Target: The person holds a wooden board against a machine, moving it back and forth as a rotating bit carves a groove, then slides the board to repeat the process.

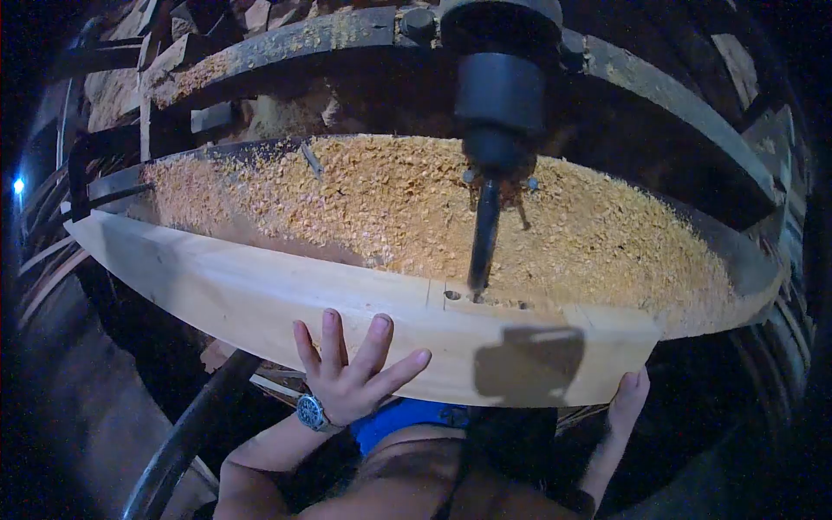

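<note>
A long pale wooden beam lies across the front of a machine table. My left hand, with a watch at the wrist, rests on the beam's near face with its fingers spread. At the beam's right end my right hand grips the lower corner, its thumb on the near face and its other fingers hidden. A dark drill bit hangs from a black chuck, its tip at the beam's top between two dark holes. Pencil lines mark the wood left of the holes.
Wood chips cover the table behind the beam. A curved metal rail arches behind the drill. A dark metal bar slants at the lower left. Wood scraps lie at the upper left.
</note>
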Tool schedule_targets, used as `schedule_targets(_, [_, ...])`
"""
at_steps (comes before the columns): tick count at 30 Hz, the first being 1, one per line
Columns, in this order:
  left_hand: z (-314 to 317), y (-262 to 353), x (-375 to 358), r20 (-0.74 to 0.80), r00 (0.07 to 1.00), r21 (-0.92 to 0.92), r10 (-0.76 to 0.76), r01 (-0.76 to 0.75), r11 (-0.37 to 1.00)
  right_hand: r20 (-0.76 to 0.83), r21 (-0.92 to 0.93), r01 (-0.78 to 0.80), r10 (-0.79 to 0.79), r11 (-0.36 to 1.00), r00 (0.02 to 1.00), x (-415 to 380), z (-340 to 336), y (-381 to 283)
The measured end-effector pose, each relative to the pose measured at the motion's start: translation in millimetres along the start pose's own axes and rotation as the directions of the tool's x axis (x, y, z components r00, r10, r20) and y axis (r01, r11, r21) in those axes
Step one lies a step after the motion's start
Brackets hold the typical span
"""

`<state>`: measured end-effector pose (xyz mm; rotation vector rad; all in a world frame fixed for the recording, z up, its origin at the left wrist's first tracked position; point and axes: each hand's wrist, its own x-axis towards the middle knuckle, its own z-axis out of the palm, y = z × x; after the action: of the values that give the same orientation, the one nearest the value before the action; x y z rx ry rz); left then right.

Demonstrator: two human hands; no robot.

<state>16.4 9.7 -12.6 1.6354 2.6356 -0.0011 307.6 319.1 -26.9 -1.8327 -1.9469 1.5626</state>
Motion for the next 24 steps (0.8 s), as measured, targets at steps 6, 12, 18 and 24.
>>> schedule_targets(6, [4, -1, 2, -0.046, 0.999, -0.005, 0.000, 0.000, 1.000, 0.039, 0.060, 0.038, -0.040, 0.997, 0.998, 7, -4, 13])
schedule_targets(12, [3, 0, 6, -0.059, 0.998, -0.016, -0.001, 0.000, 1.000, 0.025, -0.010, 0.155, -0.155, 0.988, 0.988, 12, -4, 12])
schedule_targets(18, [5, 3, 9, -0.068, 0.998, -0.026, -0.008, 0.006, 1.000, 0.051, 0.040, 0.062, -0.064, 0.997, 0.997, 14, -8, 8])
schedule_targets(24, [6, 5, 9, -0.080, 0.996, -0.036, -0.025, 0.022, 0.999, 0.063, 0.092, 0.084, -0.090, 0.992, 0.994, 19, -12, 19])
